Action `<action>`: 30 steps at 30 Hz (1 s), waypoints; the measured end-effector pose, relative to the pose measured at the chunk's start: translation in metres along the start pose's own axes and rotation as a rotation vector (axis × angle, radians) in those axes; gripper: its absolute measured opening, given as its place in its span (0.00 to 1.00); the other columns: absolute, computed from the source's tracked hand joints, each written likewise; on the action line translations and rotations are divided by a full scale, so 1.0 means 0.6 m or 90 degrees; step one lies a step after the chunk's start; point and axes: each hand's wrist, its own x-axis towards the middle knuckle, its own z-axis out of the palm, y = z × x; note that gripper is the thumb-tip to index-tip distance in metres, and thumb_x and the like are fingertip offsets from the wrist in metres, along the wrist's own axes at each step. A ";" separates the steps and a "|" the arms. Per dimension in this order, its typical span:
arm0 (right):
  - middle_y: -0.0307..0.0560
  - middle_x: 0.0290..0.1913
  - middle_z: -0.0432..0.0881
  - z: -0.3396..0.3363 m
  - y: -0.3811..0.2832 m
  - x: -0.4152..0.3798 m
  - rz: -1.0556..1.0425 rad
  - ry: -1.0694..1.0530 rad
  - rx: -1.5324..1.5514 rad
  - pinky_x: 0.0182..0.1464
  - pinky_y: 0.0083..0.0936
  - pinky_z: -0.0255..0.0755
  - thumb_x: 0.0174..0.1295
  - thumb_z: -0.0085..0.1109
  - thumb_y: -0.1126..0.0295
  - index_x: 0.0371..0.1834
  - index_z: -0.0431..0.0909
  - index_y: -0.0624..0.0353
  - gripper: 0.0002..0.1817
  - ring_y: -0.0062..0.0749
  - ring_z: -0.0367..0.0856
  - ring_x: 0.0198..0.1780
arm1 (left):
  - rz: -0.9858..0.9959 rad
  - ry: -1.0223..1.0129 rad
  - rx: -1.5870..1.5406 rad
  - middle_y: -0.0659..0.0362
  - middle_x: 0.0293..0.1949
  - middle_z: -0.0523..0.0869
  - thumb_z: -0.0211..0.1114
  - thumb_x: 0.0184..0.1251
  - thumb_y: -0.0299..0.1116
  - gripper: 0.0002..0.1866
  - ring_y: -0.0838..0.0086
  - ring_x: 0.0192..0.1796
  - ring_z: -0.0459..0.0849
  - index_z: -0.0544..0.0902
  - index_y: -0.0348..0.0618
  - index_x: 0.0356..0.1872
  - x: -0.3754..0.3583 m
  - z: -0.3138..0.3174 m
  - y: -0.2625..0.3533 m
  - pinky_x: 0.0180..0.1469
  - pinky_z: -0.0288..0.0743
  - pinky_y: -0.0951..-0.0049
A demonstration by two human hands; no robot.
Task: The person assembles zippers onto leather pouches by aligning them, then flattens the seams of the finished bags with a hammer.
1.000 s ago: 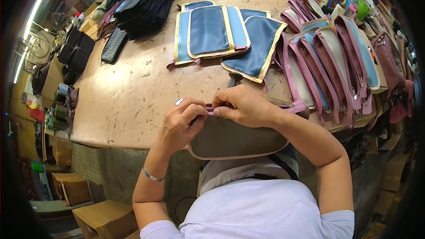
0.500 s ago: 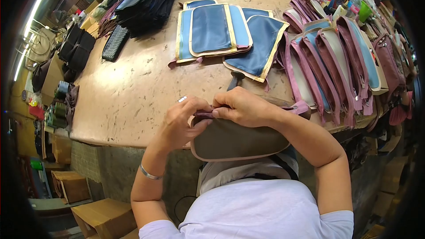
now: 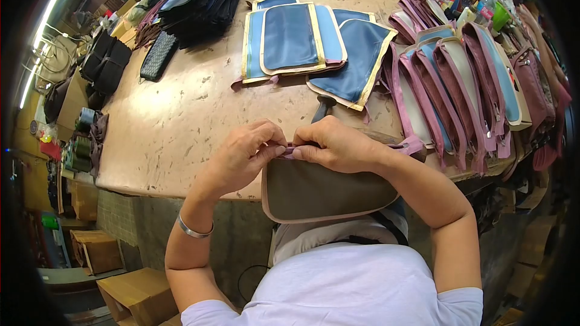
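Left hand (image 3: 241,157) and right hand (image 3: 335,143): fingertips pinched shut on the mauve zipper tape (image 3: 290,151) between them. Taupe pouch (image 3: 320,192) hangs just below both hands, over the table edge (image 3: 157,175); blue pouches (image 3: 296,39) lie beyond.

A wide, scuffed tan worktop (image 3: 181,115) fills the middle of the view, its near edge rounded. Below the edge is a wall of grey tiles (image 3: 115,220). Cardboard boxes (image 3: 142,293) stand on the floor at lower left, with another box (image 3: 96,253) just behind. A bright strip light (image 3: 45,21) runs along the upper left. Below it, to the left of the worktop, thread spools (image 3: 78,151) sit near dark bags (image 3: 103,63).
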 end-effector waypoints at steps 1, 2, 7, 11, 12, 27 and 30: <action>0.58 0.27 0.78 -0.003 -0.003 0.000 -0.001 -0.004 0.003 0.36 0.39 0.68 0.57 0.56 0.63 0.32 0.77 0.64 0.13 0.52 0.77 0.33 | -0.008 0.008 0.014 0.57 0.31 0.79 0.59 0.58 0.19 0.03 0.70 0.34 0.78 0.76 0.36 0.33 -0.002 0.002 0.001 0.39 0.73 0.74; 0.58 0.27 0.78 -0.004 -0.005 -0.001 -0.001 -0.008 0.006 0.36 0.39 0.68 0.58 0.56 0.63 0.32 0.77 0.64 0.13 0.52 0.77 0.33 | -0.015 0.015 0.028 0.58 0.31 0.79 0.58 0.58 0.20 0.03 0.70 0.34 0.78 0.76 0.36 0.33 -0.003 0.004 0.003 0.39 0.72 0.73; 0.57 0.24 0.76 -0.002 -0.001 -0.003 -0.032 0.012 -0.013 0.32 0.32 0.67 0.57 0.57 0.66 0.33 0.77 0.66 0.11 0.43 0.75 0.27 | -0.006 0.027 -0.068 0.51 0.33 0.80 0.56 0.61 0.23 0.04 0.63 0.36 0.80 0.75 0.36 0.36 -0.004 0.019 -0.012 0.40 0.73 0.71; 0.56 0.22 0.75 -0.001 0.005 -0.002 -0.032 0.022 -0.015 0.30 0.30 0.67 0.56 0.57 0.68 0.33 0.76 0.66 0.10 0.39 0.74 0.23 | -0.026 -0.034 -0.055 0.51 0.33 0.81 0.58 0.62 0.26 0.05 0.63 0.38 0.80 0.76 0.36 0.37 0.001 0.008 -0.007 0.43 0.72 0.70; 0.56 0.22 0.76 0.002 0.008 -0.002 -0.046 0.029 -0.012 0.30 0.30 0.67 0.56 0.57 0.68 0.33 0.76 0.66 0.10 0.39 0.75 0.24 | -0.032 -0.058 -0.028 0.51 0.33 0.81 0.58 0.61 0.27 0.06 0.63 0.38 0.80 0.76 0.36 0.37 0.003 0.004 -0.003 0.42 0.72 0.70; 0.57 0.28 0.78 -0.003 0.008 -0.018 -0.021 -0.002 -0.106 0.38 0.41 0.68 0.54 0.55 0.66 0.32 0.76 0.63 0.11 0.50 0.78 0.35 | -0.061 -0.119 0.027 0.53 0.32 0.76 0.62 0.59 0.32 0.10 0.66 0.35 0.75 0.75 0.35 0.32 0.014 0.014 -0.005 0.37 0.70 0.69; 0.54 0.30 0.79 -0.030 -0.002 -0.042 0.035 -0.065 -0.169 0.40 0.41 0.66 0.55 0.56 0.65 0.32 0.76 0.61 0.10 0.49 0.77 0.36 | -0.053 -0.055 -0.029 0.57 0.37 0.71 0.64 0.58 0.31 0.10 0.73 0.37 0.71 0.73 0.36 0.28 0.004 0.018 -0.006 0.36 0.69 0.75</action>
